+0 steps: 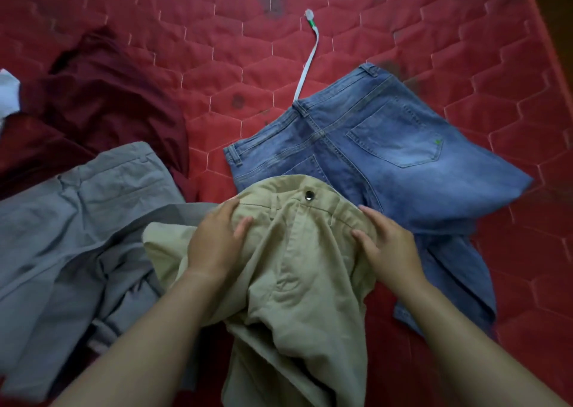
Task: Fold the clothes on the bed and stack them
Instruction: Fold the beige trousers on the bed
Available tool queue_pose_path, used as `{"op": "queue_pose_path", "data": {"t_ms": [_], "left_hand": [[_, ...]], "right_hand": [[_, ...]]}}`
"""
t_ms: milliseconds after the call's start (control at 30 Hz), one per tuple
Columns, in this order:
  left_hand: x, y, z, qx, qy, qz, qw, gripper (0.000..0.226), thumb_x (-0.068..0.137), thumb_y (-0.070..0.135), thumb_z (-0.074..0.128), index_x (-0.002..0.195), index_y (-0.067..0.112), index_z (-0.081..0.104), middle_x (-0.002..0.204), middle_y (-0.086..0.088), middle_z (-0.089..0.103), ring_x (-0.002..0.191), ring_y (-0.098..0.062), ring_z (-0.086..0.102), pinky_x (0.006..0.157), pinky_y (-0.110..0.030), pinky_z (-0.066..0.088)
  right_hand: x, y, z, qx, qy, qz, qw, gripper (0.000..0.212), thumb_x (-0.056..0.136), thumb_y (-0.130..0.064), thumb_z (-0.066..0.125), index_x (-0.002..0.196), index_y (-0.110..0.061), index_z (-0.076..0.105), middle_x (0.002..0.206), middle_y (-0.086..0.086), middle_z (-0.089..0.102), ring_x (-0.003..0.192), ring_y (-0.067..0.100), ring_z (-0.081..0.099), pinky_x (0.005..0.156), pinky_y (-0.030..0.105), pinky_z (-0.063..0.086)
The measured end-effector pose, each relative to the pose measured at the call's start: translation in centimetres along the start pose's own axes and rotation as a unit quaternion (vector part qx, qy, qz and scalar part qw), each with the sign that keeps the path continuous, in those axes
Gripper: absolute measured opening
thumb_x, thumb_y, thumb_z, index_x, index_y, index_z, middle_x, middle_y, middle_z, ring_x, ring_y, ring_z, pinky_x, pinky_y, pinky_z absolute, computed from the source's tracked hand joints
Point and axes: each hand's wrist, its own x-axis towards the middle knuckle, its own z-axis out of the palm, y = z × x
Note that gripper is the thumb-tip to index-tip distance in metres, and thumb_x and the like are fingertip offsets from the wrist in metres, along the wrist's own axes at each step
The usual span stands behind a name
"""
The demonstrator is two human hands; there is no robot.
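Head view: the left-hand grip (pixel 214 242) and right-hand grip (pixel 387 248) are holding the khaki trousers (pixel 294 267) at either side of the waistband, thumbs lying on top, fingers apparently curling under the fabric. These trousers are lying on the red quilted bed (pixel 217 49), overlapping blue jeans (pixel 387 152) at right and grey trousers (pixel 77 220) at left.

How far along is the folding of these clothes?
Nothing looks folded or stacked yet. The left hand and right hand grip the khaki trousers at the waistband. The blue jeans, grey trousers and maroon garment lie loose on the red bed, left to fold.
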Motion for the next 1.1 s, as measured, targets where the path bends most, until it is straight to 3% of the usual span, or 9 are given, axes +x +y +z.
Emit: {"op": "queue_pose_path", "data": {"t_ms": [133,267,367,467,633,800,933,1033,1100], "left_hand": [[-5.8,0.5,-2.0,0.004,0.017,-0.025,1.000,0.043,0.091,0.043,0.049,0.129,0.023,0.050,0.127,-0.007,0.056,0.116,-0.024,0.051,0.092,-0.035,0.042],[-11.5,1.5,-5.0,0.027,0.035,-0.021,0.999,0.045,0.090,0.050,0.045,0.130,0.029,0.047,0.120,-0.006,0.056,0.104,-0.028,0.056,0.077,-0.039,0.048],[-11.3,1.9,-5.1,0.046,0.042,-0.045,0.997,0.045,0.091,0.045,0.047,0.132,0.026,0.046,0.121,-0.014,0.049,0.107,-0.035,0.049,0.084,-0.044,0.045],[-8.0,1.5,-3.5,0.153,0.024,-0.046,0.987,0.047,0.090,0.043,0.049,0.132,0.022,0.048,0.125,-0.018,0.043,0.115,-0.037,0.039,0.094,-0.049,0.039],[-3.3,1.5,0.0,0.113,-0.019,0.082,0.990,0.036,0.090,0.039,0.052,0.124,0.027,0.054,0.130,-0.001,0.046,0.123,-0.022,0.039,0.095,-0.044,0.036],[-0.3,0.3,2.3,0.143,-0.059,0.151,0.976,0.034,0.091,0.038,0.048,0.124,0.032,0.051,0.128,0.007,0.049,0.123,-0.015,0.041,0.099,-0.042,0.031],[1.0,-1.0,3.0,0.217,-0.020,0.107,0.970,0.038,0.088,0.042,0.051,0.123,0.027,0.051,0.127,0.004,0.049,0.123,-0.017,0.040,0.100,-0.051,0.022],[1.6,-0.8,2.4,0.190,0.035,0.111,0.975,0.017,0.089,0.037,0.052,0.097,0.024,0.058,0.103,0.000,0.053,0.104,-0.023,0.050,0.096,-0.049,0.021],[2.1,-0.6,1.3,0.160,0.112,0.120,0.973,0.011,0.090,0.032,0.052,0.086,0.024,0.058,0.092,0.000,0.054,0.090,-0.025,0.053,0.094,-0.046,0.019]], "right_hand": [[-1.7,-0.1,-4.6,-0.055,-0.081,-0.003,0.995,0.034,0.079,-0.016,0.071,0.112,-0.022,0.068,0.106,0.002,0.070,0.101,0.017,0.063,0.080,0.014,0.036],[0.0,-1.3,-11.1,-0.117,-0.158,-0.001,0.981,0.030,0.075,-0.019,0.074,0.104,-0.024,0.071,0.098,-0.001,0.073,0.091,0.009,0.063,0.071,0.016,0.036],[1.6,-2.7,-10.5,-0.185,-0.162,-0.042,0.968,0.039,0.081,-0.030,0.068,0.120,-0.028,0.060,0.116,0.001,0.066,0.108,0.022,0.058,0.083,0.028,0.042],[1.4,-2.9,-6.0,-0.285,-0.187,-0.064,0.938,0.050,0.089,-0.041,0.054,0.136,-0.030,0.040,0.131,0.001,0.050,0.118,0.027,0.048,0.094,0.042,0.038],[1.4,-1.4,-0.8,-0.209,-0.066,-0.163,0.962,0.033,0.088,-0.025,0.056,0.121,-0.018,0.057,0.120,0.002,0.055,0.107,0.026,0.053,0.090,0.038,0.036],[2.5,0.9,1.0,-0.278,-0.057,-0.132,0.950,0.030,0.084,-0.028,0.057,0.114,-0.024,0.058,0.118,-0.002,0.053,0.111,0.022,0.047,0.085,0.036,0.025],[3.2,1.5,0.9,-0.331,-0.018,-0.088,0.940,0.015,0.088,-0.029,0.052,0.101,-0.025,0.058,0.102,-0.004,0.051,0.098,0.020,0.043,0.071,0.033,0.012],[3.8,1.1,0.3,-0.323,0.004,-0.082,0.943,0.012,0.091,-0.030,0.050,0.088,-0.027,0.061,0.091,-0.005,0.056,0.091,0.020,0.046,0.075,0.034,0.013],[4.4,0.6,-0.7,-0.264,0.050,-0.090,0.959,0.010,0.089,-0.029,0.056,0.082,-0.026,0.062,0.086,-0.004,0.058,0.086,0.022,0.051,0.079,0.037,0.017]]}}
